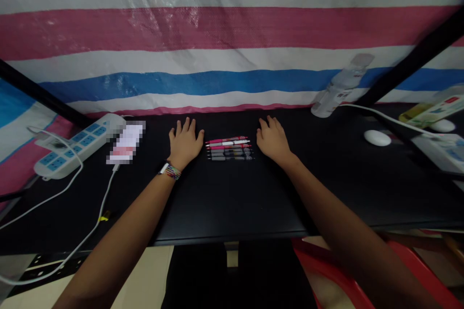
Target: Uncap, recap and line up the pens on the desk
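Several pens [229,148] lie side by side in a stack of rows on the black table [232,198], their lengths running left to right. Some have red or white barrels, and the nearer ones look clear and grey. Just left of the pens, my left hand [185,144] rests palm down with its fingers spread, a patterned band on the wrist. To their right, my right hand [272,139] also lies flat on the table, fingers apart. Neither hand touches the pens or holds anything.
A white power strip [81,145] and a phone [126,142] on a white cable [105,200] lie at the left. At the right stand a clear bottle [339,89], a white oval object [377,138] and another power strip [444,149]. A striped sheet [232,29] hangs behind the table.
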Demonstrator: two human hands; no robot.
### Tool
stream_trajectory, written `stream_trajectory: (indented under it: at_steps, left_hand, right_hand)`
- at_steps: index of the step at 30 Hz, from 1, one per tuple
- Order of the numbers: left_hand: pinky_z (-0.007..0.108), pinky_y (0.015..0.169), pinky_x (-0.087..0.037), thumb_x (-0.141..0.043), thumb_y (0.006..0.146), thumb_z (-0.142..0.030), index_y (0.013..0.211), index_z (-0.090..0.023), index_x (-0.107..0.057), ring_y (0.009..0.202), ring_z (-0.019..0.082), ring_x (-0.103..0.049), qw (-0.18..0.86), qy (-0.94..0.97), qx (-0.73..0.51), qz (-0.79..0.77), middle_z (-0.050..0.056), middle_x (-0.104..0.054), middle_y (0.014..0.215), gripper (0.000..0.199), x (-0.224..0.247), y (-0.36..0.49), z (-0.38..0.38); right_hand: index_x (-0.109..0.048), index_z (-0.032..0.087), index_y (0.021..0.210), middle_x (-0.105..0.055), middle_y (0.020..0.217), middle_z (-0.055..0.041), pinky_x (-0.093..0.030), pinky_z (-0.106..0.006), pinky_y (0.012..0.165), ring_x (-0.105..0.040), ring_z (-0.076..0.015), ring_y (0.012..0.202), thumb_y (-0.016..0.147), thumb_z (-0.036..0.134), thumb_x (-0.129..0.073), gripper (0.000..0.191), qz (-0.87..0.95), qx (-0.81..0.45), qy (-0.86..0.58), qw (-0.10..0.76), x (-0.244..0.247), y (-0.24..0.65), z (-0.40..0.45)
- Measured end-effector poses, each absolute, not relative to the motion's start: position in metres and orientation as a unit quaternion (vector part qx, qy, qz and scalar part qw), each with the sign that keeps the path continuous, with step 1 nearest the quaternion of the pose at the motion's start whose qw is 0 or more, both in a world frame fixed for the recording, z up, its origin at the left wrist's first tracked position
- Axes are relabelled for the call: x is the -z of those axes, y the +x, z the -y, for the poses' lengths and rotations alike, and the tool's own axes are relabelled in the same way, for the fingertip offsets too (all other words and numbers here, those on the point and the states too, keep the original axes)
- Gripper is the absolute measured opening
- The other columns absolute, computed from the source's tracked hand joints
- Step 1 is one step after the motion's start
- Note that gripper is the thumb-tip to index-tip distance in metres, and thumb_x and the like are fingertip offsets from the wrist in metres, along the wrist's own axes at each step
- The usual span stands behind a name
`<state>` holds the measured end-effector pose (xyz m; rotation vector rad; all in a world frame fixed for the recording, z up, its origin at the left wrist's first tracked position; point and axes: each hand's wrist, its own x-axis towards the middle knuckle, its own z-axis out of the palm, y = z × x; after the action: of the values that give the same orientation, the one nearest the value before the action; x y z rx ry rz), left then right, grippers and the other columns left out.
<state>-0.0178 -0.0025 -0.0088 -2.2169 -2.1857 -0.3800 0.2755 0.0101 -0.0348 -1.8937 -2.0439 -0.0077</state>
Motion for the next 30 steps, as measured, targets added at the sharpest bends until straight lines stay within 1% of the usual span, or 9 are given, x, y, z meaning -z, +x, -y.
stream_trajectory:
  at_steps: [5, 12, 16, 20, 30]
  left_hand:
    - [0.066, 0.133, -0.027, -0.033, 0.109, -0.049, 0.168, -0.009, -0.047, 0.167, 0.046, -0.031, 0.003, -0.707, 0.121, 0.697, 0.018, -0.039, 0.179, 0.073, 0.0087, -0.0176, 0.0023]
    - [0.068, 0.132, -0.029, -0.034, 0.108, -0.048, 0.168, -0.014, -0.049, 0.167, 0.046, -0.032, 0.003, -0.709, 0.132, 0.692, 0.017, -0.041, 0.178, 0.070, 0.0094, -0.0186, 0.0018]
    - [0.068, 0.132, -0.028, -0.035, 0.108, -0.048, 0.168, -0.013, -0.049, 0.167, 0.047, -0.032, -0.001, -0.710, 0.135, 0.691, 0.018, -0.040, 0.178, 0.071, 0.0098, -0.0191, 0.0016]
    - [0.068, 0.132, -0.028, -0.035, 0.109, -0.049, 0.168, -0.015, -0.049, 0.167, 0.046, -0.032, 0.002, -0.710, 0.136, 0.690, 0.017, -0.041, 0.178, 0.069, 0.0108, -0.0195, 0.0012]
    - [0.068, 0.132, -0.028, -0.035, 0.108, -0.047, 0.167, -0.011, -0.049, 0.167, 0.047, -0.031, 0.001, -0.710, 0.135, 0.691, 0.019, -0.040, 0.178, 0.071, 0.0097, -0.0186, 0.0019]
  right_hand:
    - [-0.055, 0.002, 0.159, -0.050, 0.168, -0.0303, -0.040, -0.066, 0.125, -0.043, -0.0485, 0.159, 0.107, 0.024, -0.041, 0.059, 0.724, 0.008, -0.666, 0.180, 0.0357, 0.2759, -0.0101]
    - [-0.056, 0.002, 0.159, -0.050, 0.168, -0.0295, -0.039, -0.065, 0.126, -0.043, -0.0470, 0.160, 0.107, 0.024, -0.042, 0.059, 0.720, 0.007, -0.671, 0.175, 0.0327, 0.2741, -0.0088]
    - [-0.056, 0.001, 0.159, -0.049, 0.169, -0.0303, -0.039, -0.066, 0.127, -0.042, -0.0479, 0.160, 0.106, 0.025, -0.042, 0.060, 0.721, 0.000, -0.670, 0.179, 0.0338, 0.2749, -0.0094]
    - [-0.055, 0.003, 0.160, -0.049, 0.169, -0.0290, -0.038, -0.066, 0.126, -0.042, -0.0473, 0.160, 0.106, 0.025, -0.042, 0.060, 0.720, -0.003, -0.669, 0.184, 0.0359, 0.2760, -0.0106]
    - [-0.055, 0.001, 0.160, -0.049, 0.169, -0.0299, -0.038, -0.064, 0.127, -0.042, -0.0473, 0.160, 0.106, 0.024, -0.042, 0.060, 0.719, 0.002, -0.673, 0.174, 0.0334, 0.2738, -0.0093]
